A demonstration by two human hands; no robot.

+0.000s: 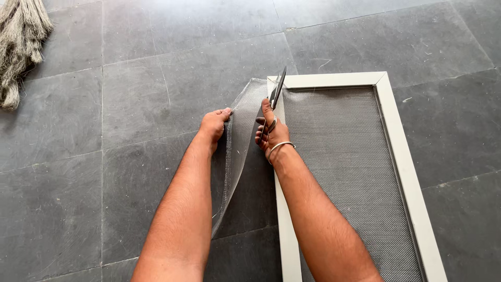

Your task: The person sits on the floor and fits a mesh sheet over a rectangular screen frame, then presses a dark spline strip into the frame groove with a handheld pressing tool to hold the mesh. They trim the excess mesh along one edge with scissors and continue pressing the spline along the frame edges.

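My right hand [271, 137] is in the middle of the frame and is clenched around the handles of a pair of metal scissors with dark blades [276, 92]. The blades point up toward the upper edge of the picture and lie along the left bar of a white rectangular window frame with grey wire mesh inside [402, 156]. This frame lies flat on the floor and fills the right half of the picture, from the centre down to the lower right corner. On my right wrist there is a thin silver bangle [280, 148].

My left hand [214, 125] is just left of the scissors. Its fingers pinch the edge of a loose strip of grey transparent mesh [237, 141], which stands up from the floor and curves between my two forearms, down toward the lower centre of the picture. This strip is between my hands and partly hides the dark floor behind it.

The floor is made of big dark grey stone tiles [130, 78]. In the upper left corner lies a bundle of pale stringy fibres, like a mop head [18, 42], well apart from my hands.
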